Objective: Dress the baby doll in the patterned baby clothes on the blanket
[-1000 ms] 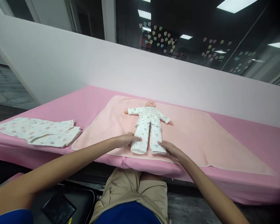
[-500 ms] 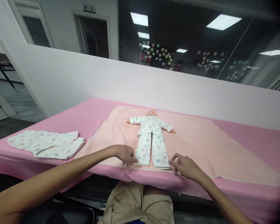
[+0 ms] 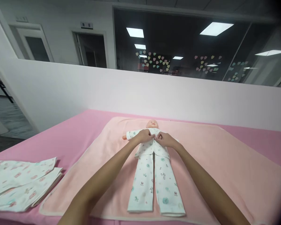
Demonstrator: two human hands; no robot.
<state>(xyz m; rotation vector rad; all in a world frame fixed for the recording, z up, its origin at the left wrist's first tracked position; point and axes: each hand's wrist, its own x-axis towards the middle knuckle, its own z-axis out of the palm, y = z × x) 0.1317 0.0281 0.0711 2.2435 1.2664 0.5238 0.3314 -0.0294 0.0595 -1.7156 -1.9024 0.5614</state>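
Note:
A baby doll [image 3: 152, 124] lies on its back on a peach blanket [image 3: 201, 156], its head toward the wall. It wears a white patterned pajama top [image 3: 146, 149] and matching pajama pants [image 3: 142, 187], the legs laid straight and slightly apart. My left hand [image 3: 145, 136] pinches the front of the top at the chest. Close beside it, my right hand [image 3: 164, 139] has its fingers closed on the other side of the same front opening. The doll's one arm is stretched out on the left; its other arm is mostly behind my right hand.
Folded white printed baby clothes [image 3: 21, 184] lie at the left on the pink table cover [image 3: 75, 131]. A low white wall [image 3: 131, 93] runs along the far edge, with a dark window [image 3: 178, 40] above it.
Both hands have moved from beside the pant cuffs up to the doll's chest, where they now grip the top's front. The view has shifted closer over the table.

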